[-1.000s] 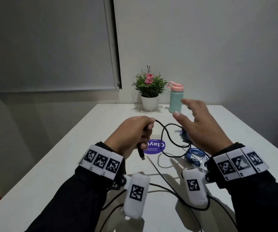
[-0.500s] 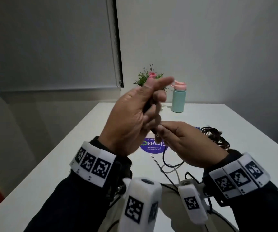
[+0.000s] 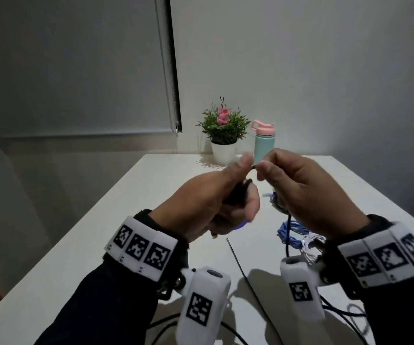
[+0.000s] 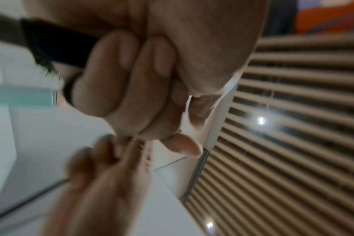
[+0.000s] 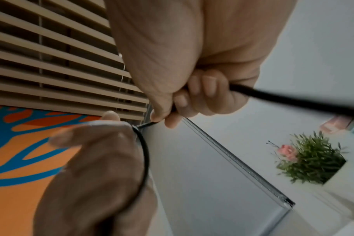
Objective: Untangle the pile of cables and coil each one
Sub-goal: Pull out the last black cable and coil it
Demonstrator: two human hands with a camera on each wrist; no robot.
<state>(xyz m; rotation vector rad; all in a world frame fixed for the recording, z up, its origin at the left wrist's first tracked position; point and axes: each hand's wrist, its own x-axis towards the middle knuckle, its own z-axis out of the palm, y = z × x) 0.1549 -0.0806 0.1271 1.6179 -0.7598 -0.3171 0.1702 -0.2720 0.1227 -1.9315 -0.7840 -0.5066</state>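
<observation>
Both hands are raised over the white table with a black cable between them. My left hand grips gathered turns of it in a fist, thumb on top; the left wrist view shows the fingers curled round the black cable. My right hand pinches the same cable just beside the left thumb. In the right wrist view the cable runs through my right fingers and loops over the left hand. A blue cable and a white cable lie under the right wrist.
A potted plant and a mint bottle with a pink lid stand at the table's far edge. A purple sticker shows below the left hand. Thin black leads trail from the wrist cameras across the near table.
My right hand has risen from below the left hand to level with its thumb, pinching the cable there. The left index finger, stretched out before, has curled back in.
</observation>
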